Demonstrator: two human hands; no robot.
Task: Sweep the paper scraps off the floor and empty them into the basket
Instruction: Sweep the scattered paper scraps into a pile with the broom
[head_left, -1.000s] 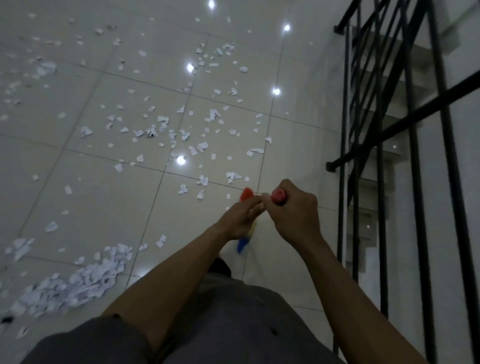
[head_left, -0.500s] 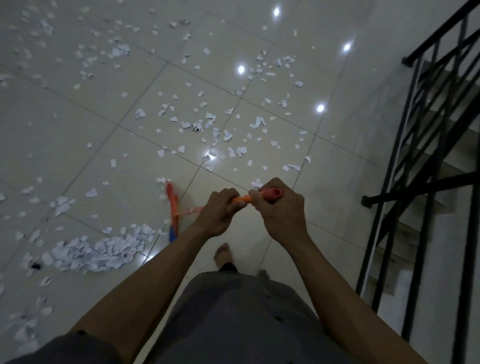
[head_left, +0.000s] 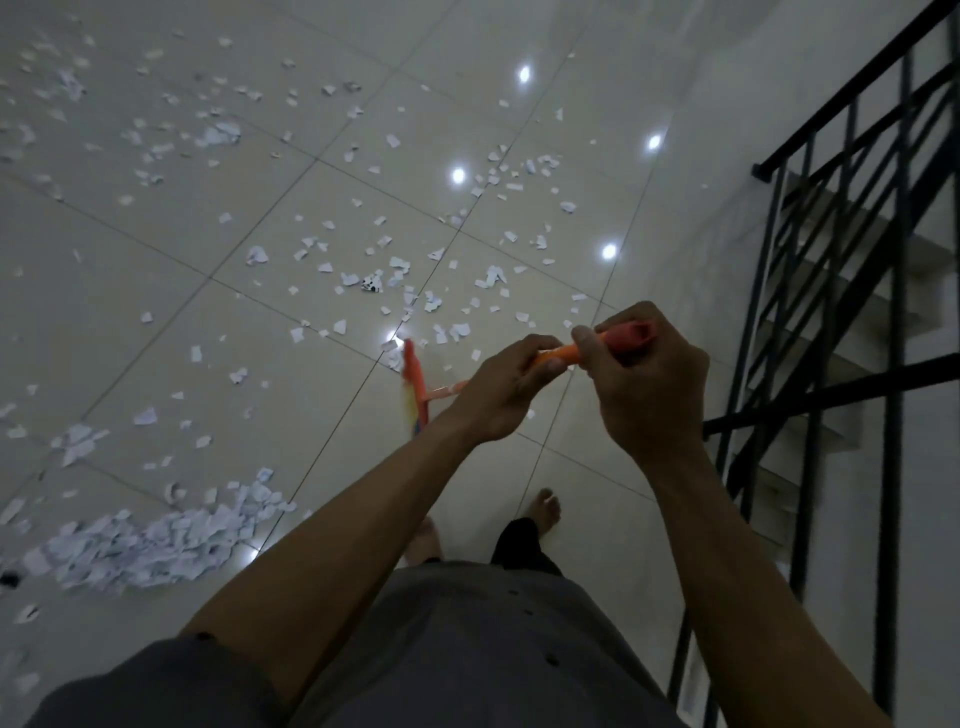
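Both hands, left (head_left: 506, 387) and right (head_left: 641, 382), grip the orange broom (head_left: 415, 387); no writing shows.

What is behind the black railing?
Behind the black railing you can see pale stairs going down. The bars cover parts of the steps, and where the stairs lead is out of view.

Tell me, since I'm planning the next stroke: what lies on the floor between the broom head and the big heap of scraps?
In the head view, between the broom head and the heap, mostly bare tile with a few loose scraps.
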